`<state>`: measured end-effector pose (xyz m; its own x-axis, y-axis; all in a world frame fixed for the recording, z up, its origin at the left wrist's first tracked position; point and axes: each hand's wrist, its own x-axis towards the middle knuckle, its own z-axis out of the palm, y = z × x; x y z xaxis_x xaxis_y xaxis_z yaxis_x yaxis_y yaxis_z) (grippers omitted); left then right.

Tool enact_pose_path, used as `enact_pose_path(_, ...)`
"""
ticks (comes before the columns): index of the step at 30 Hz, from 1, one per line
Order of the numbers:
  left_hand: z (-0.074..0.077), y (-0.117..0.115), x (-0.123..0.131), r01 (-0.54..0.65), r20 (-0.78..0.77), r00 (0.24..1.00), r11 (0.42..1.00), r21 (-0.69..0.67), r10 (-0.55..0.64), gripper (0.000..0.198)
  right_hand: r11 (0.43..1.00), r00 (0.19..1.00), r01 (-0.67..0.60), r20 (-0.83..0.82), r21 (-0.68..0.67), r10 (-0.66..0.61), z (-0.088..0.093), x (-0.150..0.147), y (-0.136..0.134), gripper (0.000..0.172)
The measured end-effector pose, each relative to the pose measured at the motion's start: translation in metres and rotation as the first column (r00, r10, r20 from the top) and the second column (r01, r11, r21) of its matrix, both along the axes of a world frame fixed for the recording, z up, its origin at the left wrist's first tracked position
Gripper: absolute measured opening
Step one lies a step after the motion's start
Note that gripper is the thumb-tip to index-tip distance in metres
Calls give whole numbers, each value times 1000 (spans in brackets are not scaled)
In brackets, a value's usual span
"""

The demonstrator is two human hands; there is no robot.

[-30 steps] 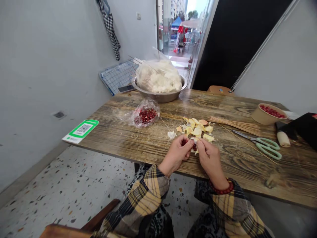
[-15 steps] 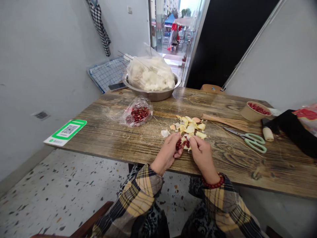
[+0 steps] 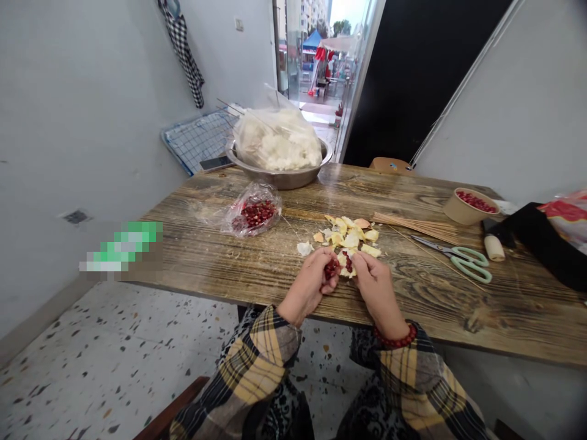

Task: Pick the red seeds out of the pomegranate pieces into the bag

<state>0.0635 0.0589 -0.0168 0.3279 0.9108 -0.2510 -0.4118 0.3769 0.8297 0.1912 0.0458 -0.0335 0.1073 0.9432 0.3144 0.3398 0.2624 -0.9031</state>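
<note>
My left hand (image 3: 316, 275) is closed round a cluster of dark red pomegranate seeds (image 3: 331, 268). Close by on the right, my right hand (image 3: 372, 282) pinches a pomegranate piece (image 3: 348, 263) with red seeds showing on it. Both hands are near the table's front edge, their fingertips a short gap apart. Just beyond them lies a heap of pale yellow peel pieces (image 3: 351, 233). A white scrap (image 3: 304, 248) rests left of the heap. Farther left, a clear plastic bag (image 3: 257, 211) holds loose red seeds.
A metal basin (image 3: 279, 177) with a bag of white fluffy stuff stands at the back. To the right lie wooden skewers (image 3: 413, 225), green-handled scissors (image 3: 468, 260) and a paper bowl (image 3: 458, 211) of red seeds. A blurred green-and-white card (image 3: 126, 244) sits at the left corner.
The hands have drawn slightly apart, and the seeds in the left hand are now separated from the piece in the right. Everything else stays in place; the view shifts slightly.
</note>
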Motion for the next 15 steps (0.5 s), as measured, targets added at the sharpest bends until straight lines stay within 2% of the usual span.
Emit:
enact_pose_path(4,-1,-2,0,-5,-50,999,999,52,8,28,1000,1000,-12,-2,3,12,1,-1,-1,31)
enact_pose_path(7,-3,-2,-1,-2,-50,999,997,78,6,29,1000,1000,-9,0,-10,9,1,0,-1,32)
enact_pose_path(11,-5,1,-7,30,122,992,1000,-3,-29,20,997,994,2,-107,-71,-10,-4,1,0,33)
enact_pose_path(15,-9,3,-13,72,305,951,996,-45,-55,18,986,952,-27,-305,-167,-25,-8,-1,1,32)
